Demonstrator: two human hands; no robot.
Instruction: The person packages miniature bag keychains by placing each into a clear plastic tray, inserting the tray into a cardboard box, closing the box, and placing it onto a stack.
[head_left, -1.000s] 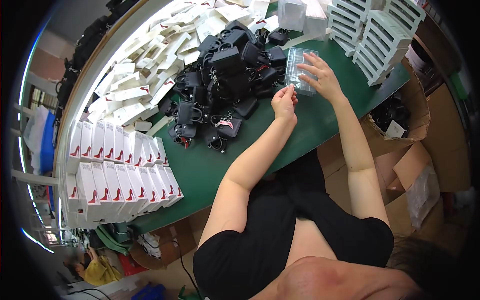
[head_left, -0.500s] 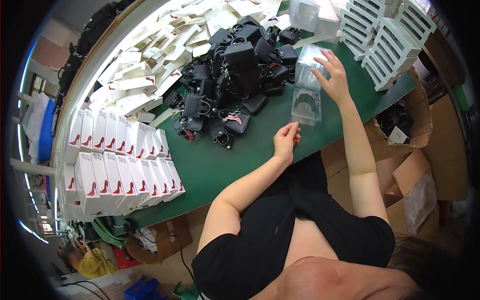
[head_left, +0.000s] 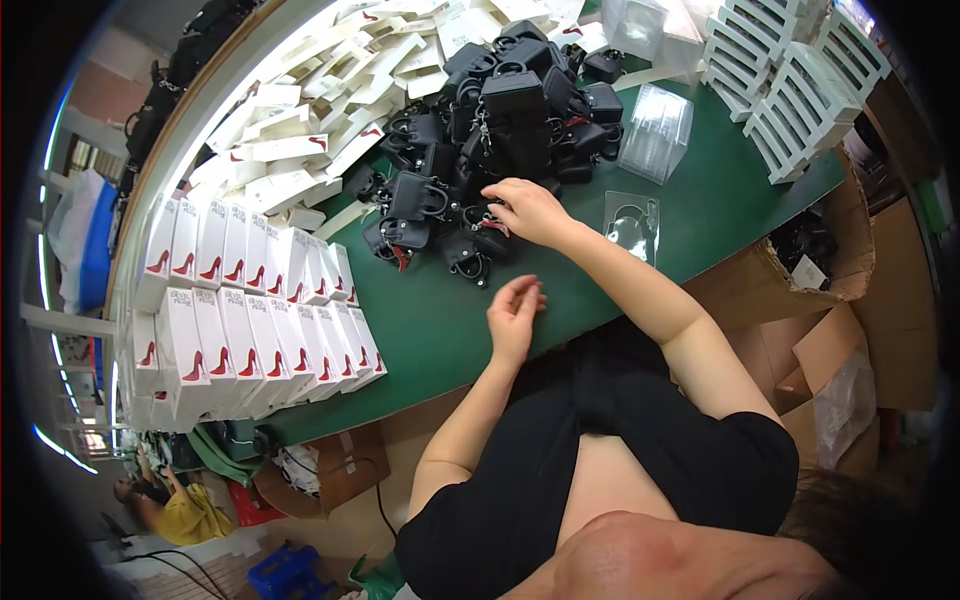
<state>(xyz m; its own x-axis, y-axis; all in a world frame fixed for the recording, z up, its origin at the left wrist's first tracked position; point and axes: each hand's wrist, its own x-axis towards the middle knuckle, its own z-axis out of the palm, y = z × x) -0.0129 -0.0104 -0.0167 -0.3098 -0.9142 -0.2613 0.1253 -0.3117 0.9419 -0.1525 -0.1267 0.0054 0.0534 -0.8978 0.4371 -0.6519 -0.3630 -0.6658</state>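
Note:
My right hand (head_left: 535, 212) reaches over the near side of a heap of small black handbags (head_left: 515, 100). Its fingers are apart, at a black handbag with a red shoe charm (head_left: 495, 226); part of that bag is hidden under the hand. Nearer my body, my left hand (head_left: 513, 318) hovers above the green table with loosely bent fingers and nothing visible in them. To the right of my right hand, a clear plastic insert (head_left: 645, 238) with a rounded cutout lies on the table. Behind it stands a stack of clear plastic inserts (head_left: 655, 133).
White boxes with red shoe prints (head_left: 235, 345) stand in rows at the left. Many loose white cartons (head_left: 290, 150) are piled behind. Slatted grey-white racks (head_left: 800, 110) are at the back right. An open cardboard box (head_left: 840, 250) sits beyond the right edge of the green table (head_left: 430, 355).
My right hand has left the clear plastic stack and moved left to the black handbags. My left hand has moved left, away from the clear insert, which now lies apart from the stack.

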